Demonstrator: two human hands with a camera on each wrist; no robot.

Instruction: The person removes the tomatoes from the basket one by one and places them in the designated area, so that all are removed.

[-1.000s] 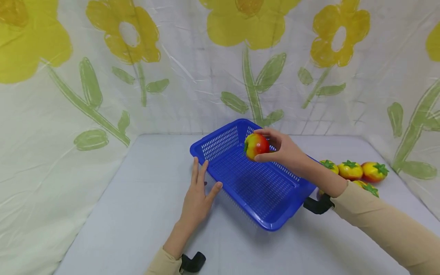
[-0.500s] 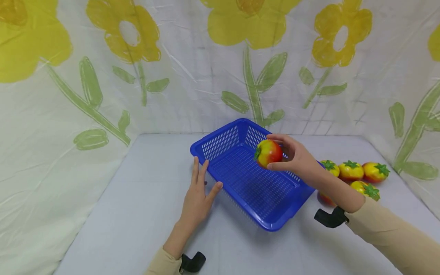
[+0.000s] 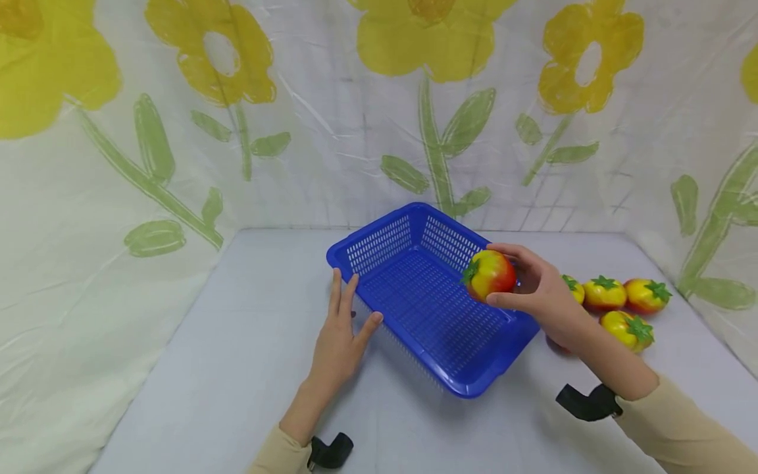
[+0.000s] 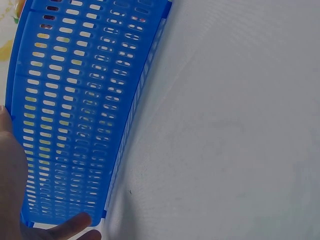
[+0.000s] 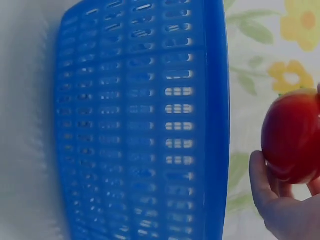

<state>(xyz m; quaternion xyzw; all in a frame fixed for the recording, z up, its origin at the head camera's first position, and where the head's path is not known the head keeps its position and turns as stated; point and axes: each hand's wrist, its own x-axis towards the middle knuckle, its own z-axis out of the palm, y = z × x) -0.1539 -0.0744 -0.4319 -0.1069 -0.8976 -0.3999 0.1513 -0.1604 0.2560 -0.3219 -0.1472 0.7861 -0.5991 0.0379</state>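
Note:
In the head view my right hand (image 3: 547, 289) holds a yellow-and-red fruit with a green leafy cap (image 3: 491, 273) between thumb and fingers, above the right side of a blue plastic basket (image 3: 426, 347). The right wrist view has the fruit's red side (image 5: 290, 137) beyond the basket's slotted wall (image 5: 125, 120), with fingers curled beneath it. My left hand (image 3: 337, 345) touches the basket's left long side with fingers extended and thumb at the rim. In the left wrist view, fingertips (image 4: 82, 220) lie against the outer wall (image 4: 75, 100). No fruit shows inside the basket.
Several similar fruits, one of them a yellow fruit (image 3: 628, 329), lie on the white table (image 3: 237, 329) right of the basket. Part of that group is hidden behind my right arm. A white curtain (image 3: 331, 164) with painted yellow flowers hangs behind the table.
My right hand has moved right and nearer to me with the fruit, from over the basket's middle to its right side. My left hand and the basket stay in place.

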